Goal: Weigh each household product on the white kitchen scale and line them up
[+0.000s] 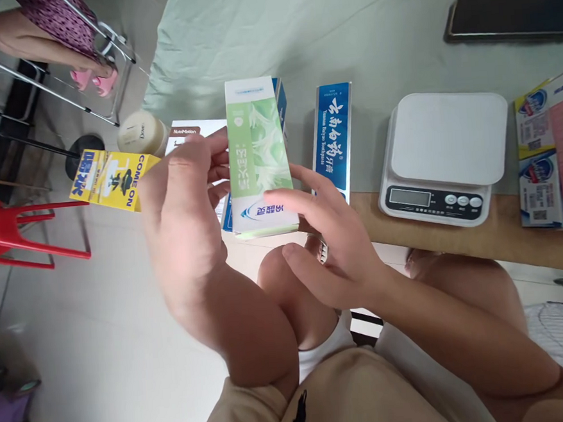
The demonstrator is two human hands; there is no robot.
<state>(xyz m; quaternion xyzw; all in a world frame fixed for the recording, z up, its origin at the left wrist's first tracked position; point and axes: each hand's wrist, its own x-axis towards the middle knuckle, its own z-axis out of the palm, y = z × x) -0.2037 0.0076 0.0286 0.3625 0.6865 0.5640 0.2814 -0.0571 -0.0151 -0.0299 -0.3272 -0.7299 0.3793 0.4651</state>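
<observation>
A green-and-white toothpaste box [257, 142] is between my two hands, above the near edge of the table. My left hand [184, 205], partly blurred, has its fingers curled against the box's left side. On the lower right, my right hand [336, 233] holds the box with its index finger across the front and other fingers partly hidden behind; its thumb is apart. A dark blue box [280, 105] shows partly behind the green one. Just right of it lies a blue Yunnan Baiyao toothpaste box [333, 140]. A white NutriMotion box [198, 128] is partly covered by my left hand.
A white kitchen scale [445, 141] stands on the right, with a black phone [513, 16] beyond it and a colourful pack [552, 153] at the edge. On the left are a yellow box [110, 178], a Dove jar [141, 134], a red stool [3, 230] and another person's legs [33, 39].
</observation>
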